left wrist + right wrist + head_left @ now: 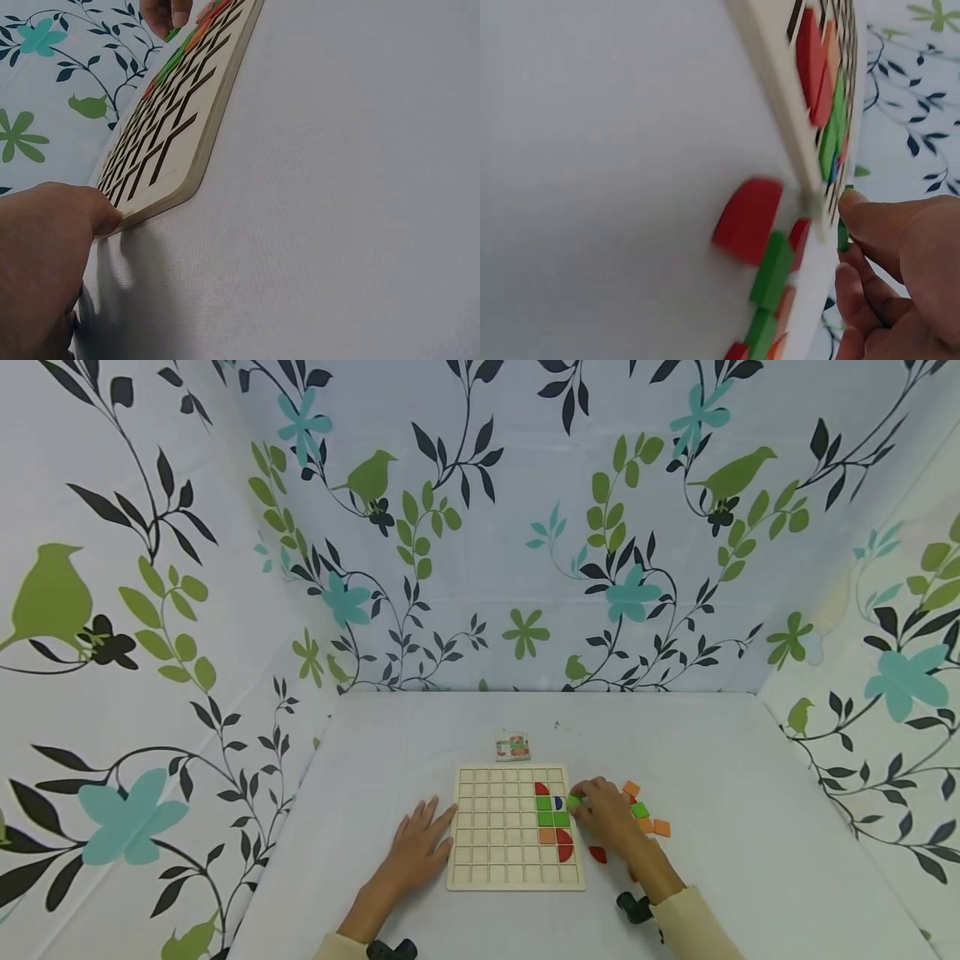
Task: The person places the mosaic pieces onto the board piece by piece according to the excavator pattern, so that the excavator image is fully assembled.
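Observation:
A wooden grid board (495, 827) lies on the table with red, green, orange and blue pieces in its right columns. My left hand (414, 852) rests at the board's left edge, its fingers spread; in the left wrist view the thumb of the left hand (49, 255) touches the board's corner (180, 176). Between thumb and fingertips, my right hand (609, 814) pinches a green piece (573, 801) at the board's right edge. The right wrist view shows that green piece (844, 234) held on edge by the right hand (907, 262), beside the board (780, 82).
Loose orange squares (661, 828), a green piece (640, 810) and red pieces lie right of the board, partly behind the right hand. A red quarter-round piece (597, 854) lies near its lower right edge. A small patterned card (512, 746) is behind the board.

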Available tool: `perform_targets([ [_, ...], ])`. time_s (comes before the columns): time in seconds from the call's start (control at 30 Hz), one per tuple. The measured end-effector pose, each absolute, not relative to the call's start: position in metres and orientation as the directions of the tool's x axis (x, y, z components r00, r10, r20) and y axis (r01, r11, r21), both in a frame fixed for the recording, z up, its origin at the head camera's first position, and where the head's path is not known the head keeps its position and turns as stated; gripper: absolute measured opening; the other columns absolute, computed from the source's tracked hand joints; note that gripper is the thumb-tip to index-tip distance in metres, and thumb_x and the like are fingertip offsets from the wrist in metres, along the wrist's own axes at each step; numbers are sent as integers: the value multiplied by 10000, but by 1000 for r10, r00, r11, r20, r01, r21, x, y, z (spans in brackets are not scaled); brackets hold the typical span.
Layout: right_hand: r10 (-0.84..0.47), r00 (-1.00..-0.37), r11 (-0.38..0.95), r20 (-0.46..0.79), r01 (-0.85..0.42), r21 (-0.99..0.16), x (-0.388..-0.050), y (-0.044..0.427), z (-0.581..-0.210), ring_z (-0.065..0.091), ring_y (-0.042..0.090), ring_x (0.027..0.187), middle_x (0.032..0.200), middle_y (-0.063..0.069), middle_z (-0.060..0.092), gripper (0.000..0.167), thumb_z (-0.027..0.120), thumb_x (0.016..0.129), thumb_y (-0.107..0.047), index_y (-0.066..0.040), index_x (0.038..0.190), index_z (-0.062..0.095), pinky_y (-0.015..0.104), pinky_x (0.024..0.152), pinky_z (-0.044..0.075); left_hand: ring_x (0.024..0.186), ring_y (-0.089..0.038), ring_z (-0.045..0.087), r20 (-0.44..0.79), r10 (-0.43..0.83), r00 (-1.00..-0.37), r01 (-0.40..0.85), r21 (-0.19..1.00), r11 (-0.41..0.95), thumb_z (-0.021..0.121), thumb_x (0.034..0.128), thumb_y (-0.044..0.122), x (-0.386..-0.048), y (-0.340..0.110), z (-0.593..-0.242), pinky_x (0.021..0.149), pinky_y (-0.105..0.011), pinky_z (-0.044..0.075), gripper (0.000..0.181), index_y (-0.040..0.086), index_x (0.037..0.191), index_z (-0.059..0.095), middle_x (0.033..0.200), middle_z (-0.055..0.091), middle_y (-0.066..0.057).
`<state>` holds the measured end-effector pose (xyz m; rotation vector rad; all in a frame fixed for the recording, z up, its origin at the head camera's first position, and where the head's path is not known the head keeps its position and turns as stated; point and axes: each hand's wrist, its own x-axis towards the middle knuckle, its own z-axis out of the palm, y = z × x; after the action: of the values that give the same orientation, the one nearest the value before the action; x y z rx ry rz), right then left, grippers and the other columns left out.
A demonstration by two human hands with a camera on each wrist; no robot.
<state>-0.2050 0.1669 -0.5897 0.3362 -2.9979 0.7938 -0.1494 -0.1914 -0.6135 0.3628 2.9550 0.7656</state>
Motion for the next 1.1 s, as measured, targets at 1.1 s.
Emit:
perform_targets([
  [1.1,-474,-874,797,107,-478,-370,-148,141,-591,502,82,923,1054,-141,658,174,858,896,-303,-262,1007,731,314,754,311,1588,-471,233,-21,221,-975,181,503,845,571,1065,274,-145,-190,-611,1247,-706,177,541,187,1593,491,1706,318,-200],
])
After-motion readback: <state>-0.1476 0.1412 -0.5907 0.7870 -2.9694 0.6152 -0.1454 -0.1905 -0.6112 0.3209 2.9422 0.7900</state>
